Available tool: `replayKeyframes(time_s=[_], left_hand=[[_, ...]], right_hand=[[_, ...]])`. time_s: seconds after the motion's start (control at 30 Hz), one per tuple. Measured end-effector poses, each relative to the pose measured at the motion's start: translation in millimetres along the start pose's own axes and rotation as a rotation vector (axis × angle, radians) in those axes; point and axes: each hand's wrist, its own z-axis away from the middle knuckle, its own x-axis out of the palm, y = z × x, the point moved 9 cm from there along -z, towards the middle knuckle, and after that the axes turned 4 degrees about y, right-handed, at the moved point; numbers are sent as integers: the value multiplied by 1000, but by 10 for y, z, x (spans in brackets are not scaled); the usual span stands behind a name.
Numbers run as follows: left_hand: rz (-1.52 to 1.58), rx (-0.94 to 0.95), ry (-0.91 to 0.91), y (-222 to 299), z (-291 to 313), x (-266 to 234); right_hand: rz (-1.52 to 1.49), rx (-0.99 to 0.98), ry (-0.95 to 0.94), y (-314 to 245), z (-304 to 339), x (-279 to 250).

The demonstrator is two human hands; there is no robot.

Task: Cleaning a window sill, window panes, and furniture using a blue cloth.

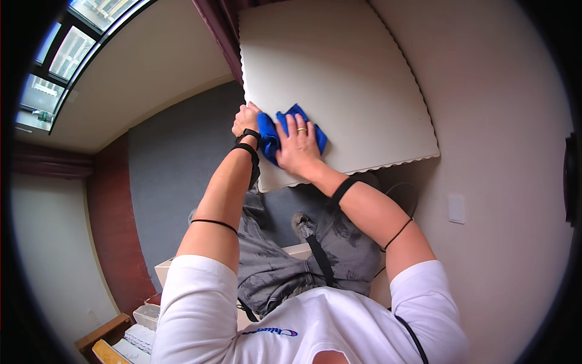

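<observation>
A bunched blue cloth (312,133) lies on the pale tabletop (333,73), near its left edge. My right hand (297,145) presses flat on the cloth, fingers stretched and a little apart, with a ring on one finger. Just left of it, my left hand (245,120) is closed at the table's scalloped edge and seems to grip it. Its fingertips are partly hidden, and a fold of the cloth lies right beside it. A black watch is on my left wrist, and dark bands circle both arms.
A plain wall (485,121) with a white switch plate (456,209) runs along the right. Purple curtain (219,27) hangs behind the table's far left. Grey floor covering (176,164) stretches left, and an open box (130,340) of packages stands at lower left. My legs are below the table.
</observation>
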Motion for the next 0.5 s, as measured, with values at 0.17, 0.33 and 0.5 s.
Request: replayKeyframes(time_s=[0.17,0.33,0.5], left_hand=[[11,-17,-2,-57,1,-7],[46,-6,-12,27,85,-15],[83,-5,-28,84,106,-50]], right_hand=[[22,-41,14,486,-398,-32],[363,406,212,2587,-169,-636],[500,775,14,3647,591,-1030]])
